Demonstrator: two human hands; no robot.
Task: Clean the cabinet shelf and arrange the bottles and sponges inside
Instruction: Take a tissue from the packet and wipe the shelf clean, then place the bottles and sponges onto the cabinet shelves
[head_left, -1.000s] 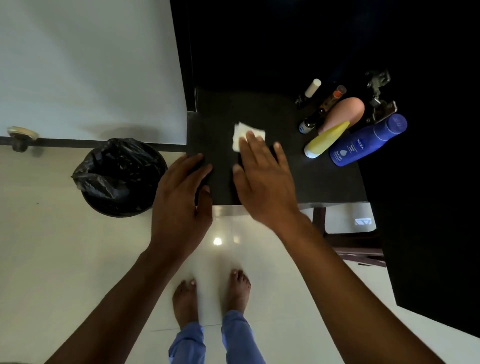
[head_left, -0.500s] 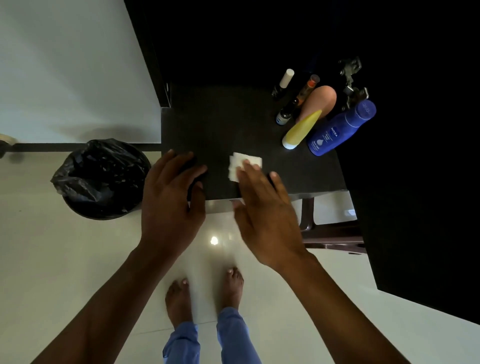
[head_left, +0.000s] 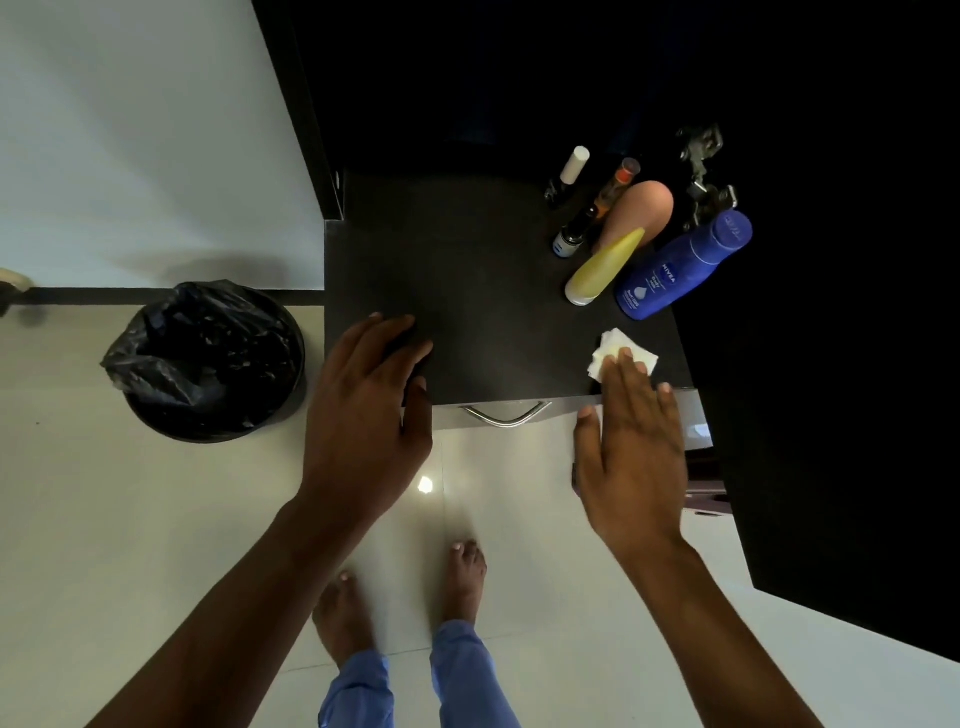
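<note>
The dark cabinet shelf (head_left: 478, 291) fills the middle of the head view. My right hand (head_left: 631, 452) lies flat with straight fingers pressing a white folded tissue (head_left: 610, 353) at the shelf's front right corner. My left hand (head_left: 366, 410) rests at the front left edge, fingers spread over the shelf. Standing at the back right are a blue Nivea bottle (head_left: 680, 265), a yellow tube (head_left: 602, 267), a peach bottle (head_left: 641, 208), a small white-capped bottle (head_left: 569, 169) and an orange-capped bottle (head_left: 615, 187).
A black bin with a black liner (head_left: 208, 358) stands on the floor left of the cabinet. A metal drawer handle (head_left: 506, 415) runs below the shelf's front edge. A door hinge (head_left: 704, 166) sits at the far right. My bare feet (head_left: 405, 597) are on pale tiles.
My right hand has slid the tissue from the shelf's middle toward the front and then across to the right front corner. My left hand has stayed at the front left edge.
</note>
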